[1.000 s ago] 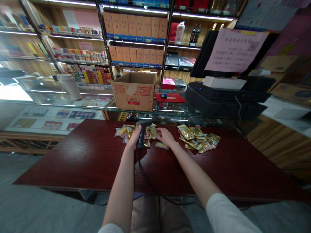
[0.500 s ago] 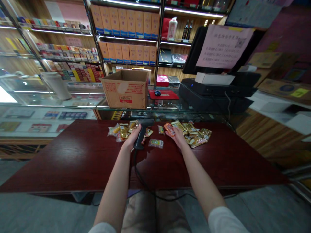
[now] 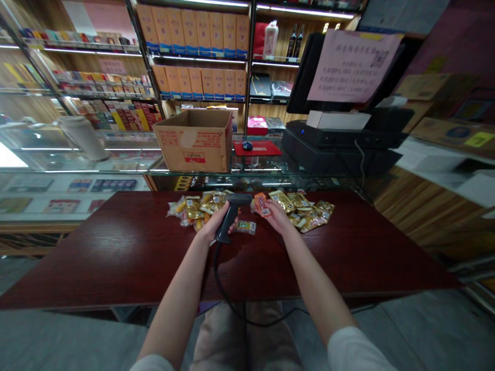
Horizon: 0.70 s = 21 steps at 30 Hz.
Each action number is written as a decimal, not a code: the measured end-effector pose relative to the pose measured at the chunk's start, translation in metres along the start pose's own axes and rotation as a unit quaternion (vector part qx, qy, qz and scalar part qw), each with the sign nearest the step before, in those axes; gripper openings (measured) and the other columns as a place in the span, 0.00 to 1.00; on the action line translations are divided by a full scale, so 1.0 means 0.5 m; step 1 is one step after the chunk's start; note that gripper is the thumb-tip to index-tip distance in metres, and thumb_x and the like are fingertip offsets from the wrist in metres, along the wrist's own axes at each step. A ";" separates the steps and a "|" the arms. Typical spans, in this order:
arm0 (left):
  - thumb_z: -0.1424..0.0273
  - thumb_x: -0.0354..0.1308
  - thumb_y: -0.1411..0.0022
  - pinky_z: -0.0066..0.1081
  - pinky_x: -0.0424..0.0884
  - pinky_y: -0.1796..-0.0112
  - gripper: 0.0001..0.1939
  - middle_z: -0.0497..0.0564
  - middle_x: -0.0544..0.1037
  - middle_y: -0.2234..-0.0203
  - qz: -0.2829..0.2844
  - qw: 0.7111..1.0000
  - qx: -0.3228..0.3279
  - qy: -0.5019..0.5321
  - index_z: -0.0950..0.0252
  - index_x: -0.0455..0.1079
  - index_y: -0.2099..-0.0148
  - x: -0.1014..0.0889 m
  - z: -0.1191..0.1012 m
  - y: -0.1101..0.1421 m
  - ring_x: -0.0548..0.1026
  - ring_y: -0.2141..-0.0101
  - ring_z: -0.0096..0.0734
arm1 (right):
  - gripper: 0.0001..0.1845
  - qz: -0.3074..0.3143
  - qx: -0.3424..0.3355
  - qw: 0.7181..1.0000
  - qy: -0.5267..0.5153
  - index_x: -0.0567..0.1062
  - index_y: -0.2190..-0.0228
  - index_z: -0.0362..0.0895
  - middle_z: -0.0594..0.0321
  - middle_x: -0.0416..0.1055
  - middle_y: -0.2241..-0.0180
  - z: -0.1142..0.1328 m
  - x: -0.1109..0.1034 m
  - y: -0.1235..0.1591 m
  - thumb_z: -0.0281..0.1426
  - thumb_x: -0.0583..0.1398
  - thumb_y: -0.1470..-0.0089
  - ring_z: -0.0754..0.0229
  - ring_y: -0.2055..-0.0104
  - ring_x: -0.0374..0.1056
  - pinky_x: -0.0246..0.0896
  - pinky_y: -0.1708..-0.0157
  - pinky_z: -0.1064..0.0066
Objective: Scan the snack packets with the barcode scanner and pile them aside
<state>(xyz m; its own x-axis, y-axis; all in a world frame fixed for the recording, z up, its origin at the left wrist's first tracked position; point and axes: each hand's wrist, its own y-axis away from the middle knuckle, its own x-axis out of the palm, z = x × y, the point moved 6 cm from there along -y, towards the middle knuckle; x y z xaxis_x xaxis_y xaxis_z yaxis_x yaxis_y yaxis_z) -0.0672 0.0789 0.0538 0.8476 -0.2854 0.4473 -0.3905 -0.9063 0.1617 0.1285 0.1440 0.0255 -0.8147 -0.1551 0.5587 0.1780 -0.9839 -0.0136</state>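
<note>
Tall lit shelving (image 3: 197, 51) is rising across the top of the frame, carrying rows of orange cartons with blue bases and, toward the upper left, many small boxed goods. Below it, a glass display counter (image 3: 77, 165) is running across the middle of the frame, and a dark red wooden table (image 3: 96, 257) is stretching across the lower half in front of it.

On the counter, an open cardboard box (image 3: 193, 147) is sitting near the centre. A red mat (image 3: 266, 149) with a computer mouse (image 3: 248, 146) on it is lying just right of the box. Further right, a black cash register (image 3: 340, 149) is standing below a monitor (image 3: 305, 77) that is carrying a pink paper notice (image 3: 353, 67).

Near the far edge of the table, a left heap of gold snack sachets (image 3: 197, 210) and a right heap of gold snack sachets (image 3: 303, 210) are lying apart. The left hand (image 3: 214, 226) is closed around the grip of a black corded barcode scanner (image 3: 228, 219), with the scanner's head angling toward a small orange packet (image 3: 261, 202). The right hand (image 3: 278, 216) is pinching that packet above the table. The scanner's cable (image 3: 222, 288) is trailing down over the near table edge, and a clear packet (image 3: 246, 227) is lying on the table between the hands.
</note>
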 end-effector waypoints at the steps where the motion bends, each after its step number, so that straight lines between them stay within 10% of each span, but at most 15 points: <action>1: 0.47 0.50 0.34 0.23 0.63 0.84 0.28 0.50 0.73 0.77 0.006 1.000 -0.001 -0.002 0.69 0.70 0.61 0.003 0.002 0.000 0.66 0.84 0.22 | 0.10 -0.006 -0.002 1.000 -0.006 0.69 0.72 0.46 0.63 0.81 0.65 -0.003 -0.002 -0.003 0.26 0.66 0.54 0.55 0.60 0.79 0.75 0.56 0.58; 8: 0.44 0.53 0.37 0.24 0.62 0.85 0.29 0.49 0.73 0.78 0.020 0.999 -0.012 -0.036 0.69 0.70 0.60 0.009 0.022 -0.015 0.66 0.85 0.22 | 0.09 -0.070 -0.051 0.994 -0.064 0.70 0.72 0.47 0.63 0.81 0.66 -0.008 -0.024 -0.025 0.21 0.61 0.52 0.61 0.60 0.78 0.75 0.60 0.69; 21: 0.43 0.52 0.37 0.22 0.60 0.86 0.29 0.46 0.69 0.79 0.047 0.998 -0.044 -0.010 0.68 0.67 0.65 0.030 0.031 -0.018 0.63 0.86 0.19 | 0.07 -0.084 -0.126 0.988 0.025 0.68 0.71 0.49 0.63 0.78 0.66 0.003 -0.027 -0.040 0.28 0.62 0.53 0.57 0.57 0.75 0.68 0.50 0.60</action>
<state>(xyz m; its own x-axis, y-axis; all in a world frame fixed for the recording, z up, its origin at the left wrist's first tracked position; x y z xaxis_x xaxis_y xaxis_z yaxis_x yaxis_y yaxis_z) -0.0453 0.0780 0.0452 0.8129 -0.3746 0.4460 -0.4974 -0.8449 0.1969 0.1365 0.1659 0.0195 -0.8485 0.0140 0.5290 -0.0995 -0.9860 -0.1336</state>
